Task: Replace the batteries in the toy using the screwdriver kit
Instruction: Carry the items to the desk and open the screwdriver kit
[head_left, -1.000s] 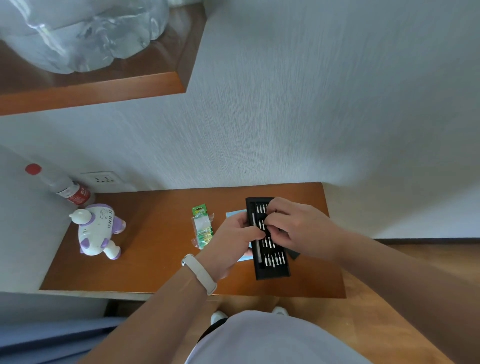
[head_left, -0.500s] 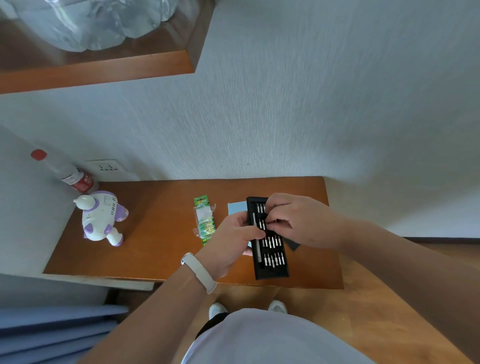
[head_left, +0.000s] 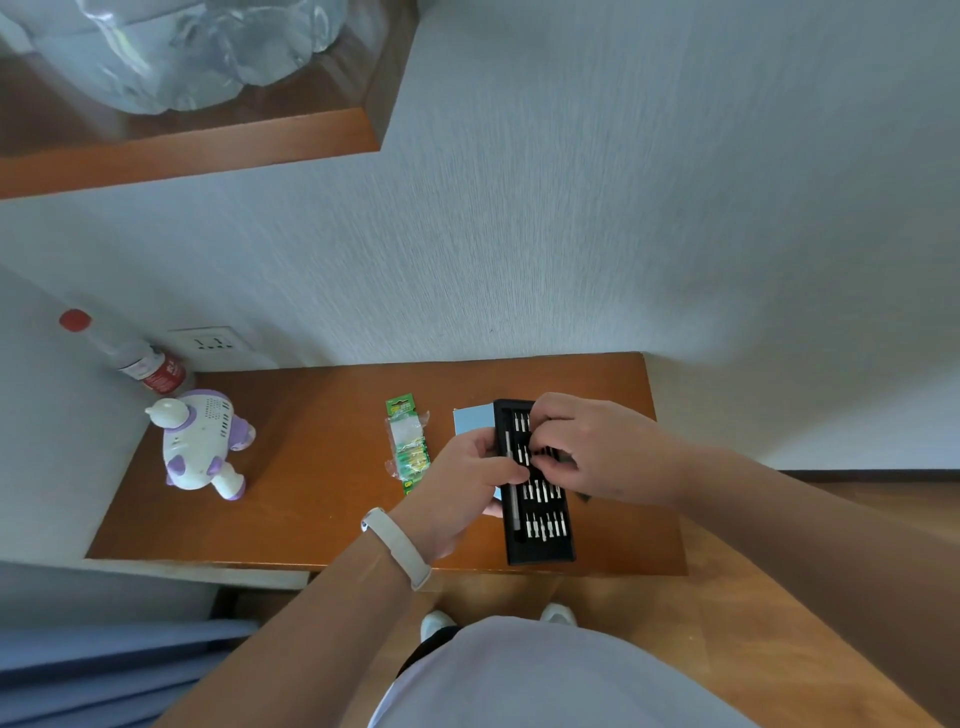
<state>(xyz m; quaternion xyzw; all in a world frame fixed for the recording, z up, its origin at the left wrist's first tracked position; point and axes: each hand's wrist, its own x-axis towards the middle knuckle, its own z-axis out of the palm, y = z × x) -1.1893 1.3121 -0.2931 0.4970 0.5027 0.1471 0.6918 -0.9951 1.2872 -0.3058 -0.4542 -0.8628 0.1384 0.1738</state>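
A black screwdriver kit tray (head_left: 540, 543) with rows of silver bits lies on the right part of the wooden table (head_left: 322, 499). My left hand (head_left: 467, 488) grips the tray's left edge beside the silver driver handle. My right hand (head_left: 592, 447) hovers over the tray's upper half, fingertips pinched among the bits; what they hold is hidden. A green pack of batteries (head_left: 408, 444) lies just left of the tray. The white and purple toy (head_left: 200, 444) stands at the table's far left.
A light blue box (head_left: 472, 418) sticks out from under the tray's upper left. A red-capped bottle (head_left: 140, 361) leans in the back left corner by a wall socket (head_left: 210, 343). A wooden shelf (head_left: 208, 150) with clear plastic hangs above left.
Both hands stay on the kit tray with only slight finger shifts. The view has tilted a little, so the table sits slightly higher in the frame.
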